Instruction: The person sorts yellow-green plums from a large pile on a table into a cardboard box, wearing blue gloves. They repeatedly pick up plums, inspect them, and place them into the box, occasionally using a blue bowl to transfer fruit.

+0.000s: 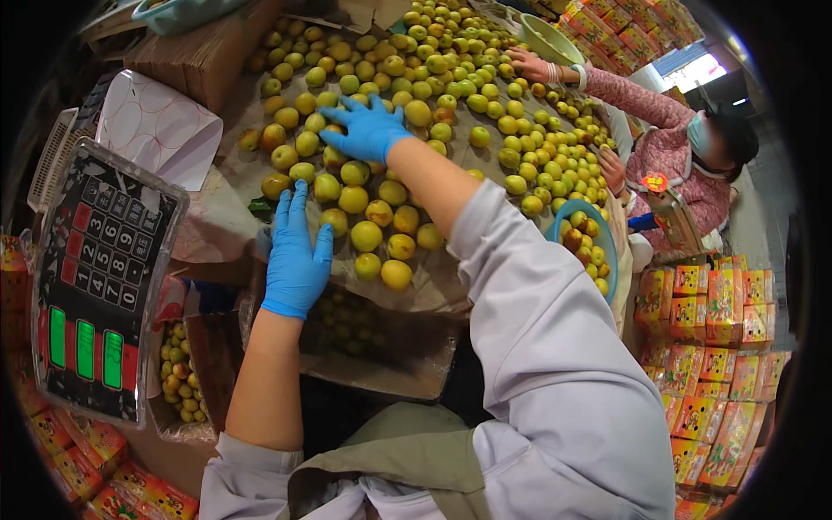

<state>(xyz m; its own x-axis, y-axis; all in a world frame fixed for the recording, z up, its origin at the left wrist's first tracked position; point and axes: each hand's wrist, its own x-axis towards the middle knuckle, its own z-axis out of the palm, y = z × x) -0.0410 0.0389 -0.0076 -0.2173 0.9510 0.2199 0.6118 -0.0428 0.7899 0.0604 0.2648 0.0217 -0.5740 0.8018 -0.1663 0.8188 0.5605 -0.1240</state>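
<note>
Round yellow-green fruits (pixel 366 236), some blushed brown and looking like jujubes, lie loose over a cloth-covered table (pixel 448 286). Blue gloves cover both my hands. My right hand (pixel 367 130) reaches across, palm down and fingers spread, over fruits in the middle of the spread. Closer to me, at the left front edge, my left hand (pixel 298 260) has its fingers pointing away and the thumb apart. Its fingertips are beside a fruit (pixel 302 171); no fruit shows in its grasp. Whatever lies under my right palm is hidden.
A scale with a keypad (pixel 107 279) stands at left, beside white sheets (pixel 159 130). Below are an open box of fruits (pixel 182 374) and another box (pixel 383 377). At right, a co-worker (pixel 669 143) reaches into the fruits near a blue basin (pixel 611 260). Printed cartons (pixel 721 305) are stacked behind.
</note>
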